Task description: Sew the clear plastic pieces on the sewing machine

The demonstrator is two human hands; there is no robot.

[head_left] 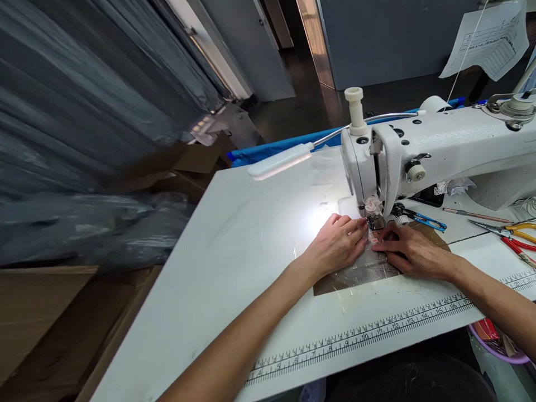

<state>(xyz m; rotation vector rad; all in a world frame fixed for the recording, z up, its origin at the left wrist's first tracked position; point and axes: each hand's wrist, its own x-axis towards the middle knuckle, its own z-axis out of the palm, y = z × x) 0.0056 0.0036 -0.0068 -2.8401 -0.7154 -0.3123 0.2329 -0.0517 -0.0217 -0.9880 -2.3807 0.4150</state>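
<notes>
A white sewing machine (444, 151) stands on the white table (201, 290). Left of its presser foot, my left hand (340, 243) lies palm down, fingers together, the fingertips at a small piece of pale fabric (372, 237). On the right of the foot, my right hand (408, 250) pinches the edge of that fabric between thumb and forefinger. A pinkish gathered bit (372, 205) sits just behind the foot. Both hands rest over a brown and clear plate (355, 279). The needle tip is hidden.
A lit lamp (280, 161) reaches over the table. To the right are blue thread snips (427, 220), a thin rod (477, 215) and yellow-and-red handled tools (515, 231). A printed ruler (347, 343) runs along the front edge. Cardboard boxes (46, 301) stand at the left.
</notes>
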